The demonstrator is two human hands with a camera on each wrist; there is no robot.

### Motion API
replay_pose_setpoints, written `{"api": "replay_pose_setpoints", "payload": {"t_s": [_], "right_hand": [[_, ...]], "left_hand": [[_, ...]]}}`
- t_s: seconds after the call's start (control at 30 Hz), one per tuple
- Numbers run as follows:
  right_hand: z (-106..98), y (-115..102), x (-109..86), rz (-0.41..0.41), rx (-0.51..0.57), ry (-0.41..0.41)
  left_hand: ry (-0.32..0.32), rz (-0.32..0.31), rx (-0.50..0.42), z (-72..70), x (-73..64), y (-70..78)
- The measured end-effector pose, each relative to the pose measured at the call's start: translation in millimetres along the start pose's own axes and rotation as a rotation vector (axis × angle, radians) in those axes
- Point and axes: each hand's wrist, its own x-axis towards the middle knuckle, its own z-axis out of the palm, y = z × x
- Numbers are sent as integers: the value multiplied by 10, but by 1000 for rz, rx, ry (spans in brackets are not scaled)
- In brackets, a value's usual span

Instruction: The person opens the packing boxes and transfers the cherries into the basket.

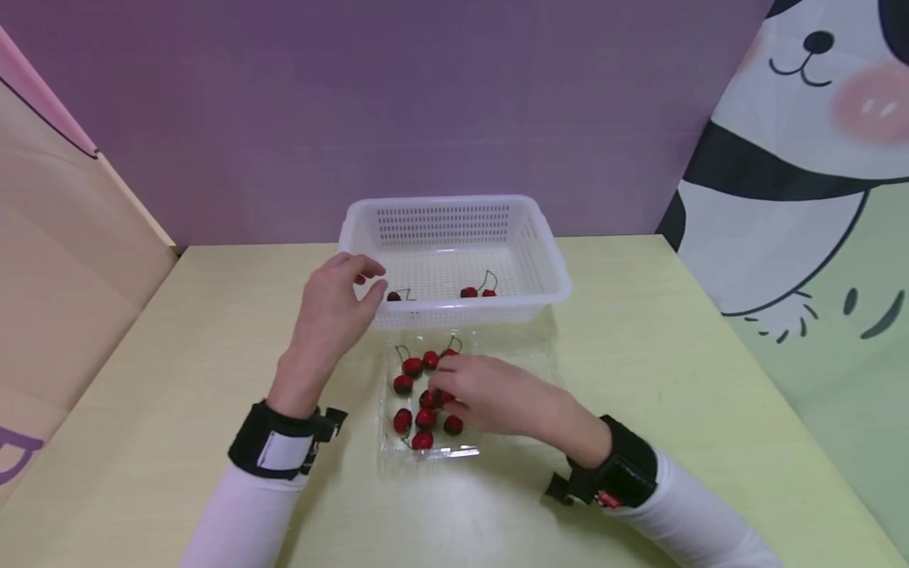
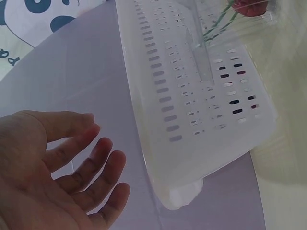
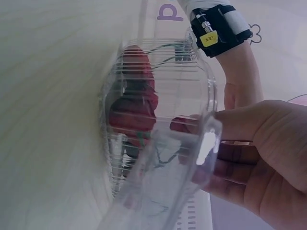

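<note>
Several red cherries (image 1: 402, 420), some with green stems, lie in a clear plastic box (image 1: 465, 453) in front of a white basket (image 1: 454, 317). My right hand (image 1: 490, 392) reaches into this box from the right, fingertips among the cherries. In the right wrist view the fingers (image 3: 235, 124) pass behind the clear plastic, so whether they pinch a cherry is hidden. By the basket's left rim hovers my left hand (image 1: 334, 304), its fingers loosely bent and nothing between them. Inside the basket are a dark cherry (image 1: 394, 297) and a red pair (image 1: 469, 292).
The box's clear lid (image 1: 521, 355) lies folded out to the right. A pale wooden table (image 1: 660, 379) bears everything. Behind the basket stands a purple panel (image 1: 440, 102); a panda-printed sheet (image 1: 795, 229) hangs at the right.
</note>
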Motion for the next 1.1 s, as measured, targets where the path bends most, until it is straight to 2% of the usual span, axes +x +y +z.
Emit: {"api": "replay_pose_setpoints", "payload": {"t_s": [0.23, 0.7, 1.1], "right_hand": [[-60, 11, -20, -13, -17, 38], [-125, 99, -70, -14, 33, 190], [-162, 175, -74, -31, 106, 356]], "left_hand": [[-5, 9, -4, 13, -13, 16], [-15, 13, -17, 20, -23, 35], [-4, 37, -20, 43, -34, 41]]}}
